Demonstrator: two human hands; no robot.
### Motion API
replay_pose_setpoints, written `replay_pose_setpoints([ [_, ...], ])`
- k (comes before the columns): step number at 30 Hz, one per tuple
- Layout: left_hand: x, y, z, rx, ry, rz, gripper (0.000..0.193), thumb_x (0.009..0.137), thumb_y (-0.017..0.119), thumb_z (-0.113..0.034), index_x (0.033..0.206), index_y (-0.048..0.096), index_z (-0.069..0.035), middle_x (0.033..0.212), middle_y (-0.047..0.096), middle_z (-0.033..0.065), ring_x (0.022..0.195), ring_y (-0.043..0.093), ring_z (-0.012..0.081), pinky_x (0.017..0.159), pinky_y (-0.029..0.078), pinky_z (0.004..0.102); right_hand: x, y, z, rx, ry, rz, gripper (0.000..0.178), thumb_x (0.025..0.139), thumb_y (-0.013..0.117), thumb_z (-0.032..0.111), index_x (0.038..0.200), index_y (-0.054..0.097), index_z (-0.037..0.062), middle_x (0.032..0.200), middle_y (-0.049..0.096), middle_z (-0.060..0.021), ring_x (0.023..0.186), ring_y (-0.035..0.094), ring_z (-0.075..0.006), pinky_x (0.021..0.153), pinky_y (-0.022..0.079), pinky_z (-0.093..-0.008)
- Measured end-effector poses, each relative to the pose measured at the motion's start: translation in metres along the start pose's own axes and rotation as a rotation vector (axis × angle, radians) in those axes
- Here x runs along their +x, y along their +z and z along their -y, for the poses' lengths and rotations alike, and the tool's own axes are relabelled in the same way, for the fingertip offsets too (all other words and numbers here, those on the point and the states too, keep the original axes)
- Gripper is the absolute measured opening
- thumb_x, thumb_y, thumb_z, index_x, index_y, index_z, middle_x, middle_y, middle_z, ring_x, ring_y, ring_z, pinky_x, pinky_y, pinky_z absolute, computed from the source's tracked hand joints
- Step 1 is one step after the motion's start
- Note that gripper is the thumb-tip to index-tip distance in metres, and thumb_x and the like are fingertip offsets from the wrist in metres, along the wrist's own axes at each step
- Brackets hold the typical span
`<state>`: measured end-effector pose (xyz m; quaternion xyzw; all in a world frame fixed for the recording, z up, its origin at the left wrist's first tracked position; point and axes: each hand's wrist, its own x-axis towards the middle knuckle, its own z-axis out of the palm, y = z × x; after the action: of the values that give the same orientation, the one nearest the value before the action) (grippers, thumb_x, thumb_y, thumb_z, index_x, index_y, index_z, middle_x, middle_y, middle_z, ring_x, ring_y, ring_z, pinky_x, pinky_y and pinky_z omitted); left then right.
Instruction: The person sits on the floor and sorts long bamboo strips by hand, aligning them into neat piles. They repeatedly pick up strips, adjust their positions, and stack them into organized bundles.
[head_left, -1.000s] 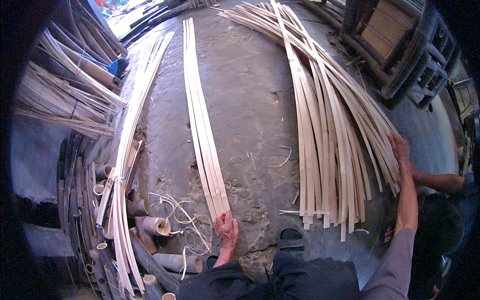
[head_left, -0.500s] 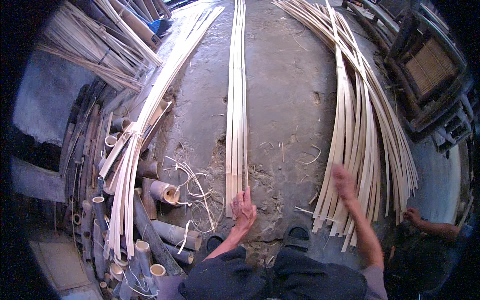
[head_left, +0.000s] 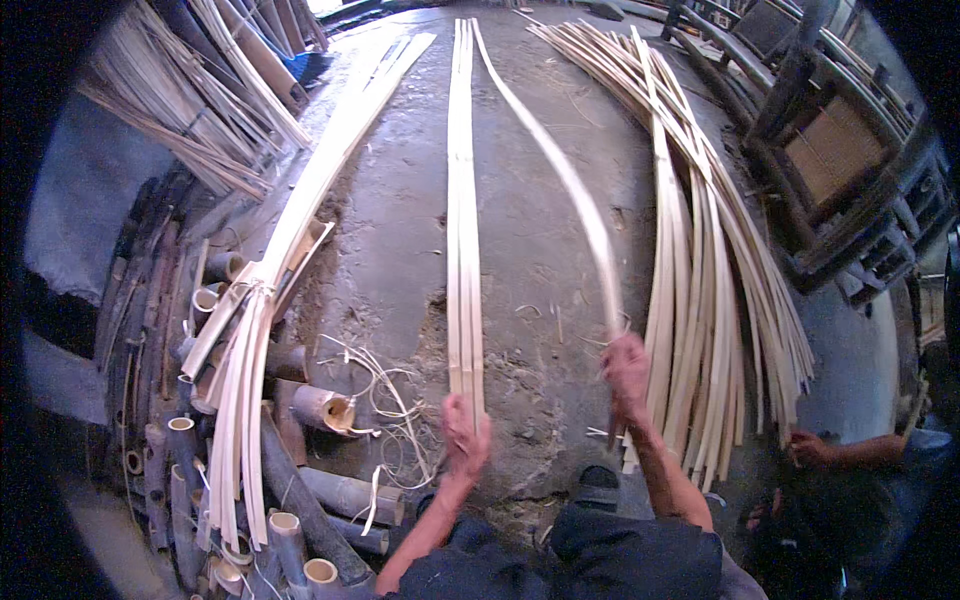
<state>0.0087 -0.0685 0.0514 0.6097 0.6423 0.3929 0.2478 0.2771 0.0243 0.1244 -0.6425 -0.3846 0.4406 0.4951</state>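
Observation:
Several long, pale bamboo strips (head_left: 464, 240) lie side by side down the middle of the floor. Their near ends are under my left hand (head_left: 466, 440), whose fingers are closed around them. My right hand (head_left: 626, 368), closed and slightly blurred, grips the near end of a single bamboo strip (head_left: 572, 185). That strip bows to the right, while its far end lies close to the far ends of the middle row. Just right of my right hand is a fanned pile of bamboo strips (head_left: 690, 330).
A tied bundle of strips (head_left: 300, 215) slants at left over cut bamboo tubes (head_left: 325, 408). Curly shavings (head_left: 385, 380) lie beside them. Another person's hand (head_left: 808, 450) is by the right pile's near end. A dark wooden bench (head_left: 830, 160) stands at far right.
My right hand has moved left from over the right pile, and a single strip now curves out to it. My left hand has shifted slightly left and nearer, still at the middle row's ends.

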Motion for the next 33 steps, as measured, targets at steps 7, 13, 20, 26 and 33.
replay_pose_setpoints([
  [7,0.029,-0.011,0.034,0.254,-0.107,-0.042,0.072,0.075,0.071,-0.023,0.135,0.039,-0.002,0.129,0.038,0.021,0.118,0.04,0.0386,0.099,0.033,0.0493,-0.011,-0.074,0.13,-0.081,-0.378,-0.329,0.028,0.097,0.056,0.023,0.118,0.058,0.0035,0.075,0.054,0.0043,0.06,0.045,-0.0021,0.05,0.037,-0.0184],
  [13,0.043,-0.009,0.022,0.338,-0.192,0.001,0.079,0.075,0.072,-0.026,0.139,0.034,-0.001,0.131,0.036,0.0213,0.121,0.037,0.0391,0.101,0.031,0.0499,0.009,-0.13,0.068,-0.355,-0.476,-0.412,0.048,0.097,0.056,0.019,0.14,0.043,0.0038,0.067,0.046,0.008,0.054,0.034,0.0002,0.046,0.028,-0.0167],
  [20,0.065,-0.005,0.065,0.288,-0.155,-0.081,0.078,0.078,0.07,-0.026,0.139,0.031,0.003,0.127,0.041,0.0236,0.114,0.044,0.0399,0.1,0.033,0.0477,-0.01,-0.149,0.035,-0.437,-0.356,-0.417,0.05,0.097,0.054,0.021,0.139,0.041,-0.0012,0.12,0.054,-0.013,0.105,0.049,-0.016,0.088,0.039,-0.0271],
  [26,0.097,-0.002,0.065,0.159,-0.184,-0.042,0.075,0.08,0.069,-0.021,0.14,0.031,0.002,0.112,0.053,0.0201,0.105,0.051,0.0349,0.093,0.04,0.0451,-0.037,-0.191,-0.018,-0.726,0.034,-0.391,0.054,0.096,0.054,0.029,0.139,0.042,-0.0007,0.126,0.057,-0.016,0.11,0.053,-0.0169,0.092,0.042,-0.0299],
  [33,0.137,-0.002,0.09,-0.389,-0.424,0.094,0.066,0.083,0.069,-0.02,0.135,0.036,0.004,0.102,0.063,0.0158,0.092,0.062,0.0233,0.077,0.052,0.0359,-0.053,-0.207,-0.053,-0.724,0.068,-0.32,0.055,0.094,0.052,0.031,0.138,0.044,-0.0009,0.131,0.051,-0.0276,0.124,0.049,-0.036,0.104,0.037,-0.0411],
])
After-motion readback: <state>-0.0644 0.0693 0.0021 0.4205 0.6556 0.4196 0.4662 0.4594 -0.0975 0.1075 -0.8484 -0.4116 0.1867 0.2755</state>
